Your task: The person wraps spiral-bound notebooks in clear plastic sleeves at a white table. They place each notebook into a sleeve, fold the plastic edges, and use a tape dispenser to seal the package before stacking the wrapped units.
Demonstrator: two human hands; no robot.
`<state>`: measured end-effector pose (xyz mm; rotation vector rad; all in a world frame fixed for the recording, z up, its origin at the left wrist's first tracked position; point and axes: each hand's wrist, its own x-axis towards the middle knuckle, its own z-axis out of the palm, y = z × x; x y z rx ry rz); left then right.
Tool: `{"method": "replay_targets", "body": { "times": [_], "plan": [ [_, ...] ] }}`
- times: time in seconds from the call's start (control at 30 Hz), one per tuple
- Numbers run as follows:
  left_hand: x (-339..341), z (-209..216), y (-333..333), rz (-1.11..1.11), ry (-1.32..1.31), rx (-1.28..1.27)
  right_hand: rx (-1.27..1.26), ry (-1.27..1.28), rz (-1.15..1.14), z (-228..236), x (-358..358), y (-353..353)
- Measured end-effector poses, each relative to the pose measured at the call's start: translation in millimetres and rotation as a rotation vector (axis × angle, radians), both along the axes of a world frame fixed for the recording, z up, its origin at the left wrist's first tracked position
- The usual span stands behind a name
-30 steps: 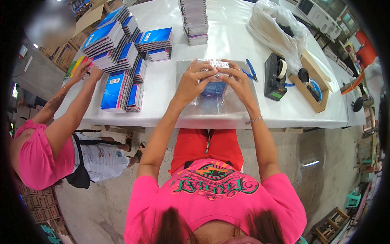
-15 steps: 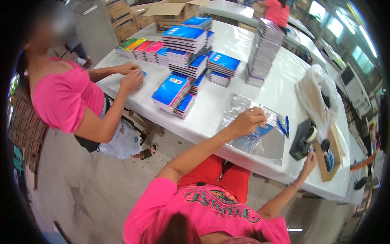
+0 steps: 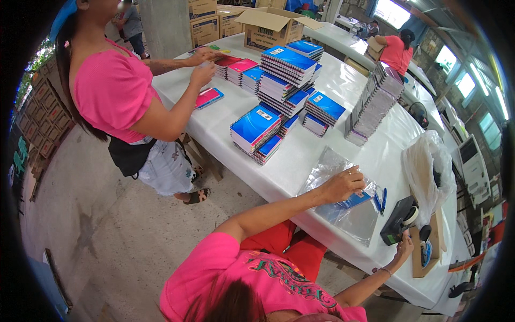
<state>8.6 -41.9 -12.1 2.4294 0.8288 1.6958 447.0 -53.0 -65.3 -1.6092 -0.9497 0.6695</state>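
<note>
My left hand (image 3: 343, 185) presses down on a clear plastic bag (image 3: 343, 214) with a blue notebook (image 3: 354, 201) inside, lying flat at the near edge of the white table (image 3: 322, 145). My right hand (image 3: 403, 247) reaches far right and its fingers close on the lower end of a black tape dispenser (image 3: 398, 219). Two blue pens (image 3: 381, 199) lie between the bag and the dispenser.
Stacks of blue spiral notebooks (image 3: 257, 129) and a taller pile (image 3: 287, 67) stand further along the table. A co-worker in pink (image 3: 115, 91) handles pink notebooks (image 3: 236, 68) at the far end. An upright row of notebooks (image 3: 373, 104), a white plastic bag (image 3: 429, 166) and cardboard boxes (image 3: 268, 27) are nearby.
Both hands were on the plastic bag a second ago. My right hand has left it and gone to the tape dispenser; my left hand stays. The view has swung to the left.
</note>
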Motion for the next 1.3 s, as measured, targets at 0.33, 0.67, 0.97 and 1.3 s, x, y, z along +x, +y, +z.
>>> {"method": "replay_targets", "body": {
  "times": [0.33, 0.67, 0.97, 1.3],
  "plan": [
    [-6, -25, 14, 0.070, 0.195, -0.021, 0.176, -0.051, -0.091, 2, -50, -10],
    [2, -2, 12, 0.048, 0.160, 0.004, 0.066, 0.180, -0.178, 6, -85, -66],
    [3, -11, 10, 0.063, 0.096, 0.025, 0.011, 0.180, -0.050, 25, -121, -91],
    [0, -15, 11, 0.092, 0.098, 0.091, 0.192, 0.432, 0.299, 85, -304, -43]
  ]
}}
